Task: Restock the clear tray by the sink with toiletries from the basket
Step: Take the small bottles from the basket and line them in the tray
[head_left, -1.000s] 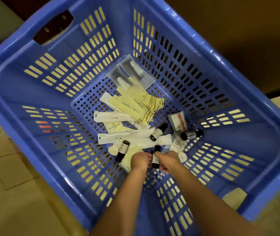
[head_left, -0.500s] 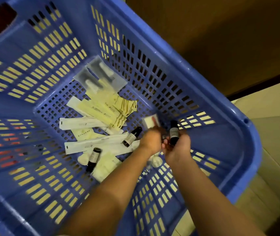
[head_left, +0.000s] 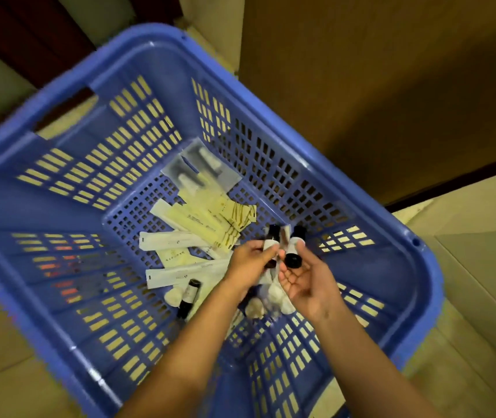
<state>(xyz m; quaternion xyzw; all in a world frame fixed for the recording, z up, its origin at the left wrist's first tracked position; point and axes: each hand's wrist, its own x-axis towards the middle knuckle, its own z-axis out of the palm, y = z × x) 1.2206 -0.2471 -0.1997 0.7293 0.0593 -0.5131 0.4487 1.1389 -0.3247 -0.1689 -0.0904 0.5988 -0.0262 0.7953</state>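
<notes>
Toiletries are all down in the blue basket [head_left: 162, 55], which sits on the floor — the clear tray and the sink are out of view. Both hands are over the basket bottom, each with one small dark bottle.

- Left hand [head_left: 248, 263]: fingers closed round a bottle with a white label [head_left: 270, 244], held roughly upright, dark top end showing above the fingers.
- Right hand [head_left: 302, 276]: palm up and half open, second bottle [head_left: 294, 248] pinched near the fingertips with its black cap toward the palm. That grip looks loose — I'd tighten it first.

Step in hand, as I read it: gathering bottles for the tray.

- Pass one bottle across so a single hand carries both, label sides together, and the other hand is free.
- A third bottle [head_left: 189, 297] lies on the basket bottom just left of the left forearm; take it by the body, not the cap.
- Long white sachets [head_left: 168, 240] and yellow packets [head_left: 207, 217] lie flat and overlapping; slide them into a stack before lifting, or they'll fan out and drop.
- Small pale round pieces [head_left: 275, 294] sit under the hands; can't tell what they are.
- Lift straight up clear of the rim before turning away.
</notes>
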